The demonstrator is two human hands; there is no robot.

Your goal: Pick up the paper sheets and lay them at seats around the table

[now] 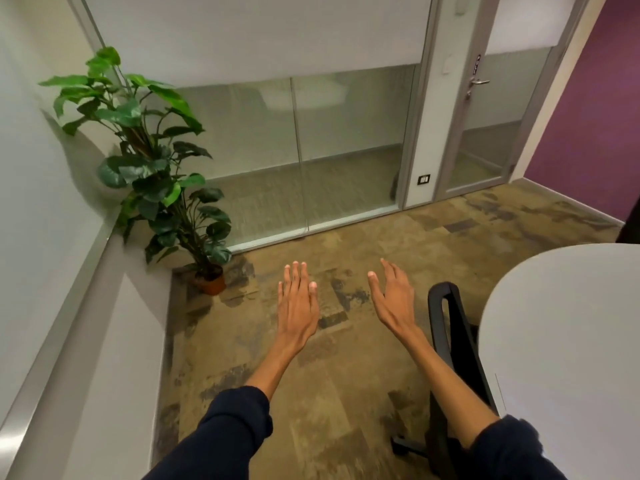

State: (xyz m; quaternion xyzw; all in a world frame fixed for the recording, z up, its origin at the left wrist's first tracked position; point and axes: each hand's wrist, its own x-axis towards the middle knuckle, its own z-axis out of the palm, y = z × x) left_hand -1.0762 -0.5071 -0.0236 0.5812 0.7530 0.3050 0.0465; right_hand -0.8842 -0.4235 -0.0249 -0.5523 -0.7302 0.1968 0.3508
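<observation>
My left hand (297, 303) and my right hand (393, 297) are both stretched out in front of me over the carpet, fingers straight and spread, holding nothing. The rounded end of a white table (568, 327) fills the right side of the view, to the right of my right forearm. A faint thin edge near the table's left rim could be a paper sheet, but I cannot tell. A black office chair (446, 344) is tucked against the table, just right of my right hand.
A potted green plant (156, 161) stands in the left corner by a white wall. A glass partition (304, 154) and a glass door (485, 133) lie ahead, with a purple wall (595, 126) on the right. Patterned brown carpet (311, 393) stretches between me and them.
</observation>
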